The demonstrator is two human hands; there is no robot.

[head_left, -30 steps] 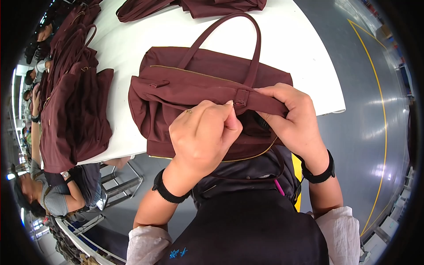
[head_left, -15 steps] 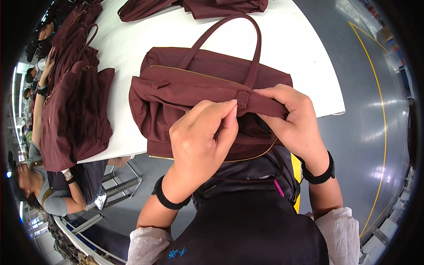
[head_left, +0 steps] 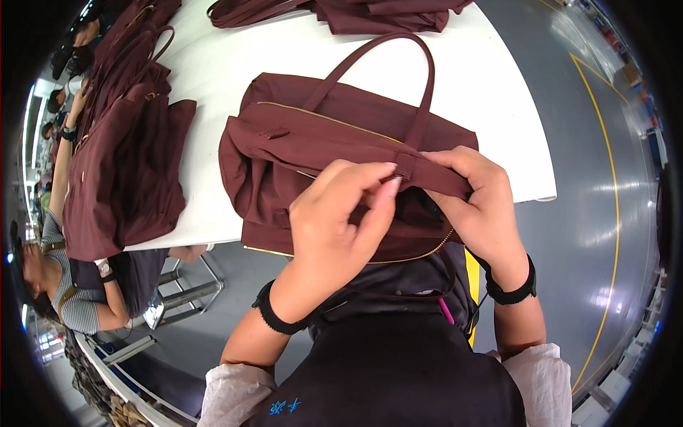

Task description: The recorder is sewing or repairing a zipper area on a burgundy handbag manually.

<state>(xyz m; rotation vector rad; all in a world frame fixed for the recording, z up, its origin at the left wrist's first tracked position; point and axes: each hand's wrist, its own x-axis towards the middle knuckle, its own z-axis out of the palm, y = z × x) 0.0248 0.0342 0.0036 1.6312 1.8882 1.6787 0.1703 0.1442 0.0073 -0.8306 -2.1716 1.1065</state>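
A maroon fabric handbag (head_left: 320, 146) lies on the near part of the white table, tilted toward me, with gold zips and one looped handle (head_left: 425, 85) standing up on its far side. My right hand (head_left: 484, 206) grips the bag's upper band at the right, thumb below and fingers above. Beside it, the stitched handle tab (head_left: 405, 164) sits on the band. The thumb and forefinger of my left hand (head_left: 338, 213) are closed in a pinch at the tab's left edge. Whatever lies between those fingertips is too small to make out. A dark gap opens in the bag beneath the band.
More maroon bags (head_left: 128, 171) stand in a row along the left of the white table (head_left: 491, 92). Another maroon bag (head_left: 384, 16) lies at the far edge. At the left, a seated person in a striped top (head_left: 75, 313) is near the row. Grey floor (head_left: 569, 178) extends at the right.
The bag and both hands sit slightly further right in the picture, as does the table. My left thumb and forefinger tips have spread a little at the tab. My right hand keeps its grip.
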